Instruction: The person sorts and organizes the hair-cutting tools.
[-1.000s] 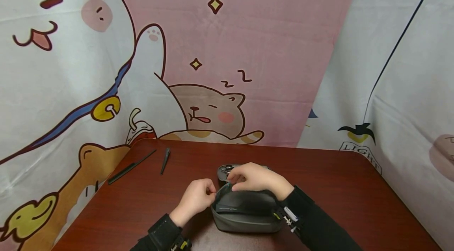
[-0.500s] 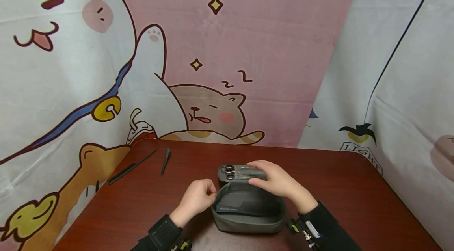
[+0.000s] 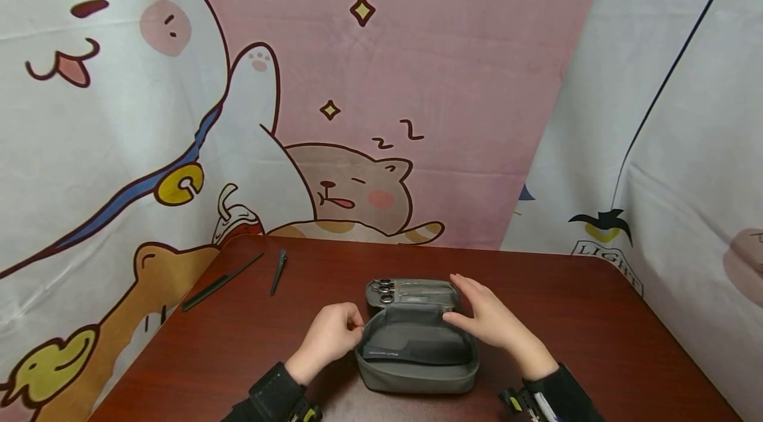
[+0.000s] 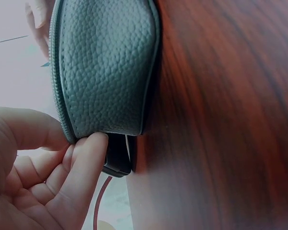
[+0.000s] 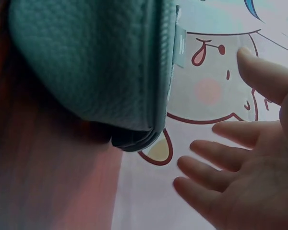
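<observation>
A grey-green zip case [image 3: 417,379] of pebbled leather stands open on the table, its lid [image 3: 456,289] folded to the back. Ring handles of scissors [image 3: 386,291] show in the lid's clear pocket. Inside the case lies a long dark object [image 3: 417,351] with small lettering, its kind unclear. At the case's left back corner my left hand [image 3: 330,336] pinches the zipped edge between thumb and finger; the left wrist view shows the zipper [image 4: 58,81] running to that grip. My right hand [image 3: 497,322] is beside the right back corner, fingers spread, holding nothing.
A black comb [image 3: 220,281] and a dark hair clip [image 3: 278,272] lie at the left on the brown table [image 3: 566,316]. A printed cloth [image 3: 453,77] hangs behind the table's back edge.
My right hand has moved from the left back corner along the case's back to the right and come away, uncovering the scissors and the interior. The left hand keeps its pinch in place.
</observation>
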The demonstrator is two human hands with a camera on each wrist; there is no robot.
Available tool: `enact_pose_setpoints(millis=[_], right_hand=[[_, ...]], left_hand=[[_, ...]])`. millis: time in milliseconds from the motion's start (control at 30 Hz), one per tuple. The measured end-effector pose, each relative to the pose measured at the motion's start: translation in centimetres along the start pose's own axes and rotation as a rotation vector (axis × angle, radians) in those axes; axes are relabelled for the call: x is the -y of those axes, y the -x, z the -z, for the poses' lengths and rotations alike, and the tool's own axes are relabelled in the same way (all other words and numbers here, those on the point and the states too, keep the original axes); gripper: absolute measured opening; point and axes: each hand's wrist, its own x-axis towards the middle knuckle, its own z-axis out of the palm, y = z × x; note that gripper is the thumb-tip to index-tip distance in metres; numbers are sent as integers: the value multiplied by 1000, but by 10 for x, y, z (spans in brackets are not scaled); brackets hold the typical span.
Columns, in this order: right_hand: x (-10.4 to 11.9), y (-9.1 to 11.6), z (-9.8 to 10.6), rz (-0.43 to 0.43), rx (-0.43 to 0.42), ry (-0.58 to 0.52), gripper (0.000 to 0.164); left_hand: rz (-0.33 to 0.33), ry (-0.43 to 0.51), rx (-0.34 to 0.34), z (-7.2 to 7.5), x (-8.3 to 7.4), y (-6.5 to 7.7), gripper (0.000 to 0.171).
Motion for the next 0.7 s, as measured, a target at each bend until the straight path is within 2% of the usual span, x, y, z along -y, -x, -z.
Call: enact_pose_setpoints(millis=[167, 333, 567, 700], right_hand=[[-6, 7, -1, -67, 64, -53, 85], [-11, 14, -4, -135, 101, -88, 87], [-13, 19, -9, -194, 137, -83, 71], [-16, 20, -10, -193, 163, -108, 57]], left_hand=[[-10, 3, -12, 0, -1, 1, 22], [-17, -2, -15, 0, 0, 1, 22], [-33, 0, -21, -1, 2, 1, 22], [-39, 9, -19, -2, 5, 0, 21]])
